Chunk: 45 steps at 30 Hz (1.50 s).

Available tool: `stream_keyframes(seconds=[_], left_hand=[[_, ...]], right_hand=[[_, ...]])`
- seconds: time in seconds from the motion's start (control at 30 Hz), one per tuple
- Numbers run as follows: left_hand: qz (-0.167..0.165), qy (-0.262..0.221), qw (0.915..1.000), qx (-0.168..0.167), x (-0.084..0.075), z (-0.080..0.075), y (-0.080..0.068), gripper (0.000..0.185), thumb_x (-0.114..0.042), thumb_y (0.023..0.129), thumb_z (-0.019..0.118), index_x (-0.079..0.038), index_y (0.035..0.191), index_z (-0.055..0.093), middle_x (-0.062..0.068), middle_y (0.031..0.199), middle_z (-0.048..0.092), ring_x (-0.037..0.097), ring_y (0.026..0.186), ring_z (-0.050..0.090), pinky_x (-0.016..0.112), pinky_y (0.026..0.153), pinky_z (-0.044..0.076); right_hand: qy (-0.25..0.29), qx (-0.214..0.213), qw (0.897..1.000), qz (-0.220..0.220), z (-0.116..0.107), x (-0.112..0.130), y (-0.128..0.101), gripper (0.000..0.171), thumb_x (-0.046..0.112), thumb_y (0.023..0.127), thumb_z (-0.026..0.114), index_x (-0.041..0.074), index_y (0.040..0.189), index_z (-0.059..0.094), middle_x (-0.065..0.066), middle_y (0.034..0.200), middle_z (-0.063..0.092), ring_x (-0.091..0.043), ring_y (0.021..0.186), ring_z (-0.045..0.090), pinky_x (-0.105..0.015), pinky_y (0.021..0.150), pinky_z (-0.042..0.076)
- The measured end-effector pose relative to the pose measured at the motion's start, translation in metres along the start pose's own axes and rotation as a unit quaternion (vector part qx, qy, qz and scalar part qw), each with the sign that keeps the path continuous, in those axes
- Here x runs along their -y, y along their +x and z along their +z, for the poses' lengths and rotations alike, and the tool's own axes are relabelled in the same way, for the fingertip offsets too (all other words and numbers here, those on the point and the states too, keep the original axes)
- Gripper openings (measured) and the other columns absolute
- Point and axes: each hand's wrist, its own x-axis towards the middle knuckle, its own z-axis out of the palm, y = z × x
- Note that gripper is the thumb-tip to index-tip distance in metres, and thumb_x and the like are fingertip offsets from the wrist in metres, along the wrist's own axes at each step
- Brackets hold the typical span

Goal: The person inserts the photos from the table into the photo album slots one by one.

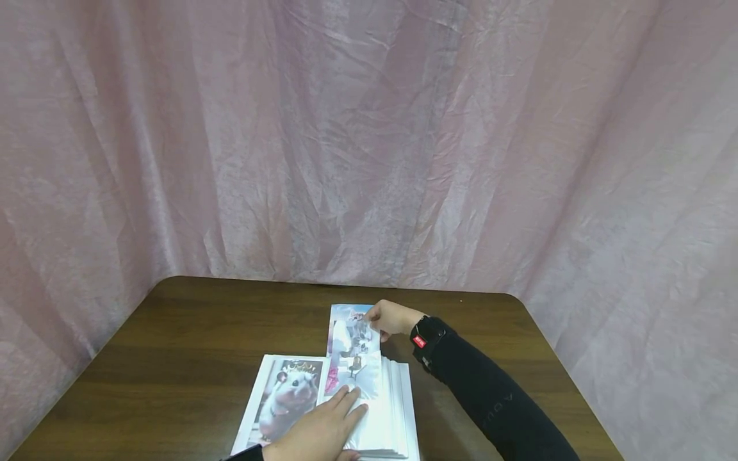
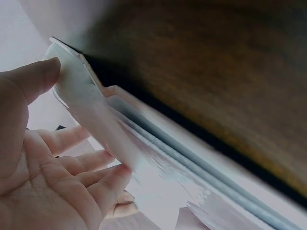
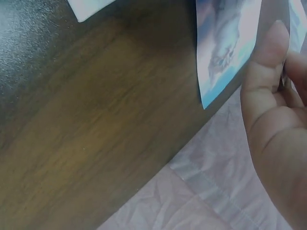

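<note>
One photo (image 1: 353, 339) sits partway into the album (image 1: 398, 410); right hand (image 1: 389, 318) pinches its top edge, left hand (image 1: 323, 432) lies flat on the page. Judged unfinished.

Dark wooden table (image 1: 190, 358) with rounded corners; creased pink curtain (image 1: 369, 141) hangs behind and along both sides.

A black long sleeve (image 1: 496, 403) and black wrist device (image 1: 427, 335) with red tag.

The desk (image 1: 190, 358) is dark brown woodgrain; the album (image 1: 398, 410) pages white; the photo (image 1: 353, 336) pale blue and grey; the curtain (image 1: 369, 141) crinkled pink.
</note>
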Motion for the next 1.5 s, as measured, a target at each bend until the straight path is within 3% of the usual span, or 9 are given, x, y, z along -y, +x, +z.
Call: stream_keyframes(seconds=[0.2, 0.5, 0.63, 0.73, 0.83, 0.97, 1.2, 1.5], left_hand=[[0.003, 0.002, 0.9999, -0.013, 0.000, 0.003, -0.001, 0.069, -0.054, 0.087, 0.068, -0.006, 0.136, 0.058, 0.018, 0.141, 0.055, 0.036, 0.129, 0.053, 0.039, 0.102, 0.049], [-0.003, -0.006, 1.0000, -0.001, -0.001, 0.004, 0.000, 0.071, -0.057, 0.088, 0.066, -0.007, 0.137, 0.057, 0.017, 0.143, 0.053, 0.034, 0.132, 0.051, 0.039, 0.104, 0.048], [-0.003, -0.008, 1.0000, -0.004, -0.001, 0.003, 0.000, 0.071, -0.056, 0.088, 0.067, -0.006, 0.137, 0.057, 0.018, 0.143, 0.053, 0.035, 0.131, 0.052, 0.039, 0.103, 0.048], [-0.003, -0.012, 0.9999, -0.005, 0.000, 0.002, 0.001, 0.071, -0.056, 0.088, 0.067, -0.006, 0.137, 0.057, 0.018, 0.143, 0.054, 0.036, 0.131, 0.052, 0.039, 0.103, 0.048], [-0.005, -0.019, 0.9998, -0.002, 0.000, 0.001, 0.001, 0.070, -0.055, 0.088, 0.067, -0.007, 0.138, 0.056, 0.018, 0.143, 0.053, 0.035, 0.132, 0.051, 0.039, 0.103, 0.048], [-0.007, -0.028, 0.9996, 0.003, 0.000, 0.000, 0.001, 0.070, -0.055, 0.088, 0.068, -0.007, 0.138, 0.056, 0.017, 0.143, 0.053, 0.035, 0.132, 0.051, 0.039, 0.104, 0.048], [-0.009, -0.016, 0.9998, 0.001, -0.001, 0.001, 0.002, 0.070, -0.054, 0.086, 0.070, -0.007, 0.137, 0.057, 0.017, 0.143, 0.054, 0.034, 0.132, 0.051, 0.038, 0.103, 0.048], [-0.004, -0.019, 0.9998, 0.000, 0.001, 0.000, 0.002, 0.069, -0.055, 0.088, 0.068, -0.007, 0.137, 0.057, 0.017, 0.143, 0.054, 0.035, 0.132, 0.051, 0.039, 0.103, 0.049]], right_hand=[[0.002, 0.025, 1.000, -0.003, 0.005, -0.003, -0.001, 0.031, 0.000, 0.098, 0.058, 0.002, 0.128, 0.067, -0.016, 0.133, 0.063, -0.016, 0.058, 0.059, -0.033, 0.069, 0.060], [0.009, 0.043, 0.999, 0.008, 0.007, -0.006, -0.005, 0.030, 0.000, 0.097, 0.061, 0.003, 0.126, 0.069, -0.016, 0.134, 0.062, -0.015, 0.064, 0.060, -0.033, 0.070, 0.059], [-0.050, 0.027, 0.998, -0.030, 0.011, -0.003, -0.004, 0.024, 0.001, 0.097, 0.061, 0.003, 0.118, 0.072, -0.010, 0.118, 0.069, -0.015, 0.076, 0.064, -0.030, 0.073, 0.057], [-0.124, -0.009, 0.990, -0.068, 0.016, 0.001, -0.002, 0.019, 0.001, 0.096, 0.062, 0.007, 0.110, 0.074, -0.003, 0.106, 0.071, -0.014, 0.090, 0.065, -0.028, 0.079, 0.055], [-0.168, -0.039, 0.981, -0.091, 0.022, 0.006, -0.001, 0.019, 0.001, 0.095, 0.063, 0.009, 0.107, 0.075, -0.002, 0.109, 0.072, -0.014, 0.098, 0.066, -0.027, 0.084, 0.053], [-0.189, -0.049, 0.976, -0.095, 0.027, 0.014, 0.001, 0.021, 0.000, 0.096, 0.060, 0.009, 0.105, 0.076, -0.003, 0.115, 0.072, -0.016, 0.102, 0.067, -0.027, 0.087, 0.054], [-0.203, -0.052, 0.975, -0.076, 0.033, 0.021, 0.003, 0.023, 0.000, 0.096, 0.056, 0.009, 0.102, 0.076, -0.001, 0.111, 0.072, -0.015, 0.104, 0.065, -0.030, 0.092, 0.053], [-0.207, -0.048, 0.976, -0.059, 0.036, 0.023, 0.006, 0.023, 0.002, 0.097, 0.053, 0.011, 0.100, 0.074, 0.002, 0.106, 0.071, -0.012, 0.099, 0.062, -0.027, 0.085, 0.052]])
